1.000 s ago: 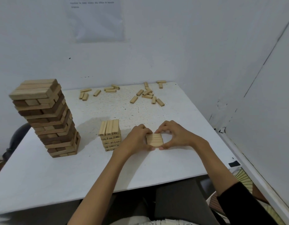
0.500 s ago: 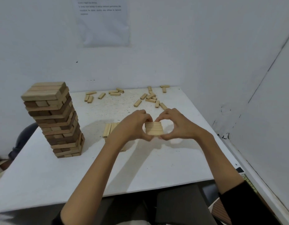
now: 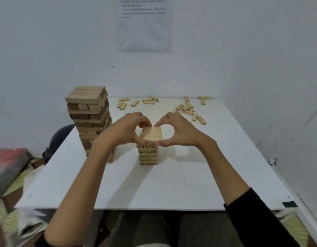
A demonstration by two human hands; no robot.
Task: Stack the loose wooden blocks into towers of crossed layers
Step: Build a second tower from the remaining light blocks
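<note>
The white table (image 3: 172, 189) holds two towers of wooden blocks. The tall tower (image 3: 88, 111) stands on the left side, with light and dark blocks mixed. The small tower (image 3: 148, 156) stands near the middle, with little black marks on its block ends. Loose blocks (image 3: 188, 108) lie scattered along the far edge, some touching and some apart. A black bit of tape (image 3: 289, 204) sticks at the near right corner.

Black printed text lines are seen at the top of the white paper sheet (image 3: 144, 27) on the wall, but they are too blurred to be read. Dark number-like marks are printed on block ends of the small pale wooden tower (image 3: 148, 155). The digits cannot be made out reliably.
</note>
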